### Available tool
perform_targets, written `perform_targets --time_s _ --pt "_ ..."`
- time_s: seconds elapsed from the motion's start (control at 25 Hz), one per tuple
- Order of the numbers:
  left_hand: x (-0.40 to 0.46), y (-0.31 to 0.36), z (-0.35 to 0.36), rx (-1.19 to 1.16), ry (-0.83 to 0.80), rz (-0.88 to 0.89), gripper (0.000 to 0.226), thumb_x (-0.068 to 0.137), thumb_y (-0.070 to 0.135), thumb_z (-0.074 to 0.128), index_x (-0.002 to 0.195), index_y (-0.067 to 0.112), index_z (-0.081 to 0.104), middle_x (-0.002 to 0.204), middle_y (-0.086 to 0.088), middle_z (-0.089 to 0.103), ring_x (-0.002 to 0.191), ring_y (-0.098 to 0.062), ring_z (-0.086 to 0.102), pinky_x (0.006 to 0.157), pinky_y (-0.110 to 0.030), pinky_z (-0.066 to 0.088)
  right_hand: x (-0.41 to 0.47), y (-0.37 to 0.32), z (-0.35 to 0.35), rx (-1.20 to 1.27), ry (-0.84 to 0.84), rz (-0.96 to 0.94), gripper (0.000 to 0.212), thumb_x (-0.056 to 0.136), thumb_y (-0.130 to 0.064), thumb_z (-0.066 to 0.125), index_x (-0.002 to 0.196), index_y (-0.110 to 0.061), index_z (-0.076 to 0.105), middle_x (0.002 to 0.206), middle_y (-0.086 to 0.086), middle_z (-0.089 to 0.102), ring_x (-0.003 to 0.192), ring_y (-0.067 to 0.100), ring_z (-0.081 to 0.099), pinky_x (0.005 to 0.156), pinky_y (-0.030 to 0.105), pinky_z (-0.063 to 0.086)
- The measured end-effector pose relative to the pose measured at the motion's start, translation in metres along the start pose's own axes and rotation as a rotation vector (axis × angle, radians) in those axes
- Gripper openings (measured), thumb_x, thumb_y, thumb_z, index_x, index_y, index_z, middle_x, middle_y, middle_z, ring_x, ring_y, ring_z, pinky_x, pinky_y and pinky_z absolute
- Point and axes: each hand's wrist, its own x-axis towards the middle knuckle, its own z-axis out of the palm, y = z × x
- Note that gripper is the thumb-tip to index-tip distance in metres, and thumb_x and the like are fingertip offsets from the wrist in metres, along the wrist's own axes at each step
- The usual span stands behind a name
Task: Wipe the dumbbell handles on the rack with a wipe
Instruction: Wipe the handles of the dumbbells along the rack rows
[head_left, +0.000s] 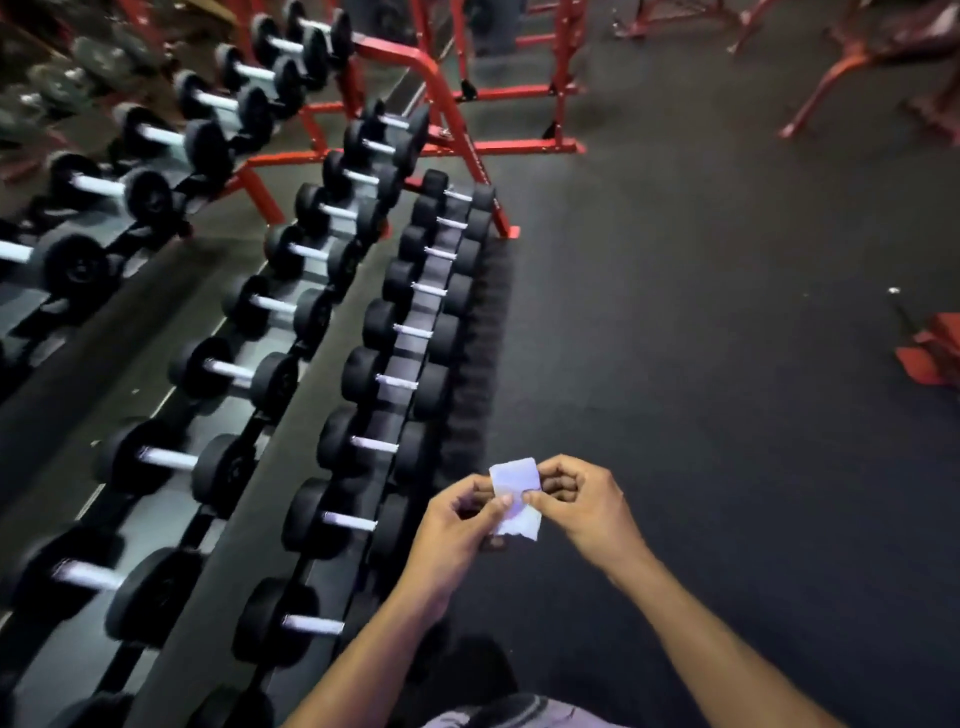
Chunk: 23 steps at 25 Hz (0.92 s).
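Both hands are up in front of the body, sharing one small white wipe (514, 496). The left hand (462, 525) pinches its near left edge between thumb and curled fingers, and the right hand (582, 501) pinches the right side, thumb on top. The wipe sits in the air just right of the nearest row of dumbbells (332, 512), touching none of them.

This looks like the unfolding step. My advice: open the wipe flat into a broad pad, then wrap it round a bright steel handle (349, 521) and run it the full length between the two black heads, turning the wrist so the underside gets cleaned too. Start with the near bottom row on the red rack (457, 124) and work away.

Hard to read: the frame is dim and smeared, the knurling on the handles is lost, the rack's near end is cut off at the bottom edge, and whether the wipe is damp cannot be told.
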Motion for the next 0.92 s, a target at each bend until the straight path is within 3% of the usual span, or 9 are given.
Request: perform_targets --time_s 0.08,0.24,0.52,0.76,0.92 --pt "0.041 0.004 0.010 0.008 -0.001 0.003 0.013 0.094 0.012 0.069 0.096 -0.001 0.071 0.083 -0.008 0.070 0.069 -0.007 0.061 0.058 -0.018 0.047 0.030 0.004 -0.016 0.027 0.045 0.024 0.010 0.079 -0.009 0.078 0.085 -0.014 0.072 0.079 0.002 0.074 0.073 0.012 0.069 0.068 0.021 0.054" --pt "0.129 0.013 0.028 -0.039 -0.043 -0.030 0.013 0.093 0.006 0.067 0.095 -0.007 0.067 0.075 -0.005 0.067 0.062 -0.006 0.062 0.056 -0.017 0.047 0.101 0.012 -0.050 0.035 0.102 0.085 0.012 0.079 -0.008 0.077 0.088 -0.014 0.072 0.081 0.002 0.075 0.079 0.017 0.072 0.072 0.029 0.057" --pt "0.289 0.073 0.035 -0.138 -0.109 -0.041 0.019 0.088 0.002 0.072 0.107 0.004 0.069 0.104 -0.019 0.074 0.090 -0.025 0.071 0.077 -0.034 0.056 0.253 -0.034 -0.101 0.075 0.142 0.064 0.023 0.079 -0.001 0.076 0.095 -0.014 0.066 0.085 0.002 0.074 0.079 0.014 0.071 0.072 0.026 0.057" --pt "0.413 0.120 0.059 -0.086 -0.129 -0.012 0.014 0.090 0.004 0.070 0.100 -0.006 0.068 0.085 -0.008 0.071 0.077 -0.011 0.066 0.065 -0.020 0.051 0.364 -0.039 -0.147 0.117 0.200 0.065 0.021 0.083 -0.005 0.072 0.099 -0.019 0.068 0.092 0.001 0.074 0.086 0.016 0.072 0.075 0.031 0.059" --pt "0.500 0.134 0.083 -0.085 -0.069 -0.054 0.012 0.088 0.002 0.072 0.097 -0.006 0.067 0.080 -0.009 0.069 0.073 -0.013 0.063 0.063 -0.020 0.050 0.450 -0.027 -0.189 0.149 0.120 0.125 0.021 0.085 -0.004 0.070 0.101 -0.017 0.069 0.090 0.005 0.074 0.081 0.020 0.073 0.063 0.028 0.056"
